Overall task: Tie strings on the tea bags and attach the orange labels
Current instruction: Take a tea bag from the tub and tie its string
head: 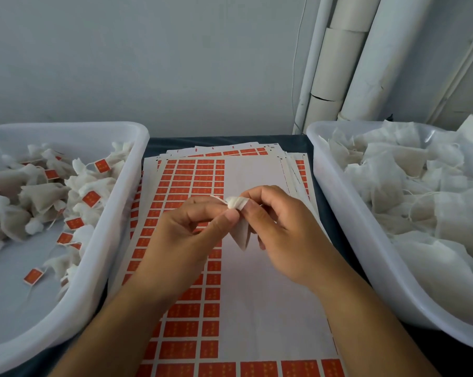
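Observation:
A white tea bag [240, 229] hangs between both hands over the label sheets, its gathered top bunched at the fingertips. My left hand [186, 235] pinches that top between thumb and forefinger. My right hand [279, 227] grips the same gathered top from the right, fingers curled round it. A thin string is hard to make out at the pinch. Beneath the hands lies a stack of white sheets carrying orange labels [189, 191] in rows, with the right part of the top sheet bare.
A white plastic tub [115, 219] on the left holds several tied tea bags with orange labels. A second white tub [338, 213] on the right is heaped with loose tea bags. White pipes stand against the wall at the back right.

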